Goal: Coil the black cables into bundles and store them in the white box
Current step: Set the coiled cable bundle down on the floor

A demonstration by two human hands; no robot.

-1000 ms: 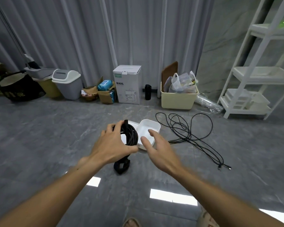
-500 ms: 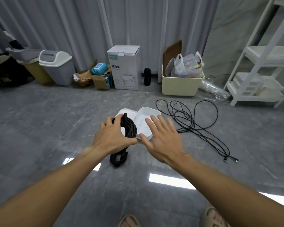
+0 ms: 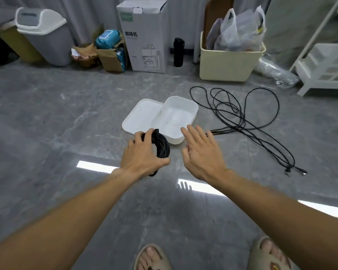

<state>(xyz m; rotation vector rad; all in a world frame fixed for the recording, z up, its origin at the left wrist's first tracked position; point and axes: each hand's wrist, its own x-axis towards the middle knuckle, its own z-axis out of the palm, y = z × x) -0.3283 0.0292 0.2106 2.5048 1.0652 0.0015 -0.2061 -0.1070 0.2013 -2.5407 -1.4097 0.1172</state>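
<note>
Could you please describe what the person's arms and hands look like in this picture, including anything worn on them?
Both forearms are bare, with no sleeves in view. The left hand and the right hand wear no gloves, and no rings, watch or bracelets show on the fingers or wrists. No markings or tattoos are visible on either arm.

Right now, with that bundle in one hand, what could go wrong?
The coiled black cable is gripped by the left hand alone, with no tie visible, so it may spring loose before reaching the white box. The right hand is open, holding nothing. The loose black cables sprawl near the box and could snag.
</note>
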